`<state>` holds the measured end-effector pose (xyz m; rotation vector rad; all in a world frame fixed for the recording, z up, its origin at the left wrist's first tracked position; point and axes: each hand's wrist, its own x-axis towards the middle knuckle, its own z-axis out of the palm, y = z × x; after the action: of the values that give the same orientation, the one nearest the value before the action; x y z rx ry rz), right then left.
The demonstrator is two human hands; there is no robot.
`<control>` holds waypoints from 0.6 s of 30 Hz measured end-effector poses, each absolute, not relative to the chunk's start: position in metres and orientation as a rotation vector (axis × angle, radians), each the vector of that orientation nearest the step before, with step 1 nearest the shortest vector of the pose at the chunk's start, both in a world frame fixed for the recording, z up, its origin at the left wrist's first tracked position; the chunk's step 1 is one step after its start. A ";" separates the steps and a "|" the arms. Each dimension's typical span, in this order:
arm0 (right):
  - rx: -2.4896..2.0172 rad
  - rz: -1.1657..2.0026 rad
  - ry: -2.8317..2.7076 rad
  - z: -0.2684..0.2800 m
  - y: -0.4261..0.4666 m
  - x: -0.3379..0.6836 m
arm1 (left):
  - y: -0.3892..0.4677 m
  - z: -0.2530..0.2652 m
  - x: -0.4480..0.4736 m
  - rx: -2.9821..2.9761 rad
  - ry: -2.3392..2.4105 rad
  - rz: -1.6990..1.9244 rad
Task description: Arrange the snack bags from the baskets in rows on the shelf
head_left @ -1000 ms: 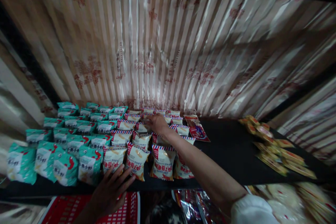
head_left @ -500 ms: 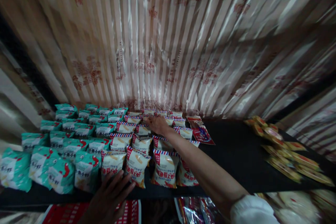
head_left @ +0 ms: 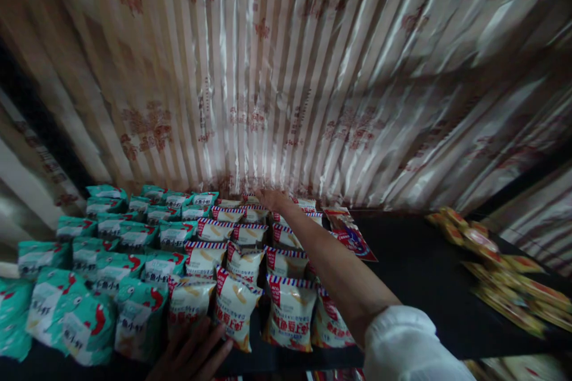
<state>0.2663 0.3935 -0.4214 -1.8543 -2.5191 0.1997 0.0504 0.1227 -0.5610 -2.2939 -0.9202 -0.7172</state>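
Observation:
Rows of cream snack bags [head_left: 292, 315] with red lettering and red-and-blue striped tops stand upright on a black shelf [head_left: 404, 286]. My right hand [head_left: 273, 200] reaches over them to the back rows by the curtain. It is at the tops of the rearmost bags; its fingers are small and partly hidden, so I cannot tell whether it grips one. My left hand [head_left: 194, 354] is at the shelf's front edge with its fingers stretched out, in front of the lower part of a front-row cream bag [head_left: 190, 300]. Nothing shows in its grasp.
Teal snack bags [head_left: 138, 321] fill rows on the left. A dark red flat packet [head_left: 351, 232] lies right of the cream bags. Yellow packets [head_left: 509, 286] are heaped at the far right. A striped, wrinkled curtain [head_left: 277, 71] backs the shelf. Shiny packages [head_left: 337, 375] sit below.
My right hand has moved farther back over the cream bags, toward the curtain. The view has shifted so the shelf sits lower. My left hand remains near the front edge, still spread.

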 end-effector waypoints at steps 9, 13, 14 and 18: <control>-1.880 0.410 -2.511 -0.438 0.399 0.255 | 0.115 -0.567 0.047 -2.373 -1.040 -0.684; -1.885 0.308 -2.404 -0.421 0.378 0.266 | 0.110 -0.573 0.043 -2.416 -1.066 -0.676; -1.860 0.287 -2.359 -0.415 0.369 0.271 | 0.110 -0.574 0.043 -2.414 -1.067 -0.680; -1.512 0.264 -2.055 -0.393 0.300 0.300 | 0.109 -0.576 0.044 -2.403 -1.054 -0.665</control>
<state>0.3004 0.3005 -0.3934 -1.5123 -2.0546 0.2642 0.0444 0.1086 -0.5756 -2.4028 -1.0539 -0.6648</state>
